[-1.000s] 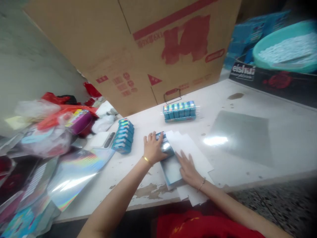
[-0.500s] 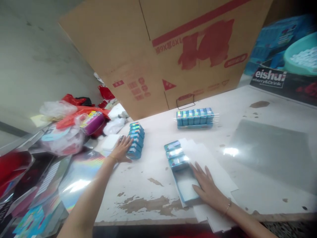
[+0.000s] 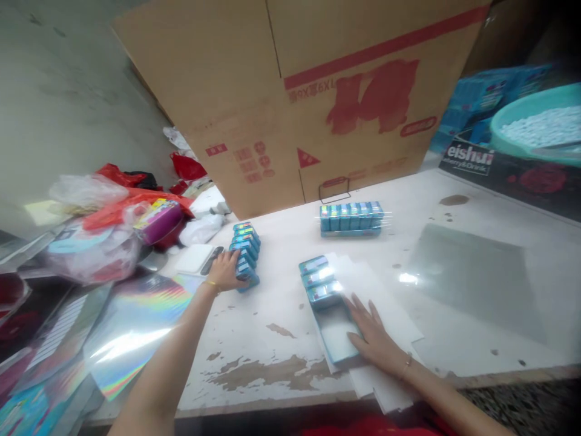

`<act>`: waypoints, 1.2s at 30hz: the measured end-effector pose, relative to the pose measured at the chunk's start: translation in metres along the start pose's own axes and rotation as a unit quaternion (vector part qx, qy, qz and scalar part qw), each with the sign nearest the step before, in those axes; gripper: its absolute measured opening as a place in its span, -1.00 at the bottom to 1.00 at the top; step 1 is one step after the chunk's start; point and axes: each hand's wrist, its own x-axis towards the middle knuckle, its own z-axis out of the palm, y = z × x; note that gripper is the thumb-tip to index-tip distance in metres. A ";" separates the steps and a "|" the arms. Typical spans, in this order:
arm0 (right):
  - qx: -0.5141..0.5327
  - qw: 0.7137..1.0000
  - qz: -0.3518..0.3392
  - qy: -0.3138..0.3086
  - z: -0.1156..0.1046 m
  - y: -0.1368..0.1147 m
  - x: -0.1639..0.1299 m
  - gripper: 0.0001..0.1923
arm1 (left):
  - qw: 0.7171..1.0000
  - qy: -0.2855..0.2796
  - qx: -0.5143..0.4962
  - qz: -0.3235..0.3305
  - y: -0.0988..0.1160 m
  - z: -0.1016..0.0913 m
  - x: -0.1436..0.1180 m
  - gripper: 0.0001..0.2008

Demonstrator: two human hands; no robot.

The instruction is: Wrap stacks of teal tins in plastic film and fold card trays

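At the left, my left hand point(image 3: 226, 270) curls over the near end of a row of small blue boxes point(image 3: 246, 241); its thumb is bent round the nearest box. My right hand point(image 3: 373, 339) lies with fingers stretched along the right edge of an open blue tray point(image 3: 345, 357). Three small blue boxes point(image 3: 319, 277) fill the tray's far end, and its near part shows a white bottom. White sheets point(image 3: 385, 303) are spread under the tray and my right hand.
A wrapped row of blue boxes point(image 3: 350, 219) stands before a large cardboard box point(image 3: 218, 91). A clear plastic sheet point(image 3: 472, 272) lies at the right. A turquoise basin point(image 3: 503, 133) of white pieces is beyond. Bags and a purple package point(image 3: 158, 223) crowd the left, beside a small white scale point(image 3: 194, 259).
My left hand has closed round the near boxes of the row, and the nearest one now looks tilted. My right hand stays by the tray. The view has shifted slightly.
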 end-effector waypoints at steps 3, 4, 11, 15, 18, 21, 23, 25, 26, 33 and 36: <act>0.005 1.000 0.013 -0.018 -0.003 -0.002 0.002 -0.14 | 0.999 -0.022 -0.001 -0.029 0.005 -0.001 0.002 0.17; 0.007 1.000 0.017 -0.024 -0.004 -0.003 0.002 -0.14 | 0.999 -0.027 -0.004 -0.043 0.008 -0.002 0.000 0.17; 0.010 0.999 0.028 -0.031 -0.004 -0.004 0.006 -0.12 | 0.979 0.043 -0.151 -0.130 0.029 -0.014 -0.038 0.09; 0.024 0.999 0.032 -0.034 -0.007 -0.007 0.008 -0.14 | 0.905 0.218 -0.334 -0.149 0.067 -0.029 -0.095 0.07; 0.047 0.998 0.024 -0.031 -0.010 -0.006 0.009 -0.20 | 0.832 0.282 -0.465 -0.110 0.119 -0.047 -0.141 0.12; 0.070 0.997 0.017 -0.019 -0.011 -0.002 0.009 -0.27 | 0.813 0.272 -0.513 -0.033 0.178 -0.059 -0.167 0.14; 0.081 0.997 0.003 -0.011 -0.009 0.002 0.009 -0.30 | 0.817 0.239 -0.524 0.028 0.211 -0.058 -0.169 0.15; 0.094 0.996 -0.007 -0.007 -0.008 0.005 0.008 -0.35 | 0.834 0.205 -0.504 0.088 0.230 -0.052 -0.161 0.14; 0.102 0.995 -0.012 -0.007 -0.007 0.006 0.008 -0.37 | 0.847 0.192 -0.483 0.114 0.235 -0.049 -0.155 0.11; 0.176 0.983 -0.052 0.023 -0.016 0.007 0.002 -0.36 | 0.944 0.083 -0.288 0.140 0.237 -0.062 -0.136 -0.02; 0.187 0.979 -0.085 0.003 -0.025 0.008 0.001 -0.38 | 0.957 0.053 -0.247 0.145 0.240 -0.072 -0.134 -0.02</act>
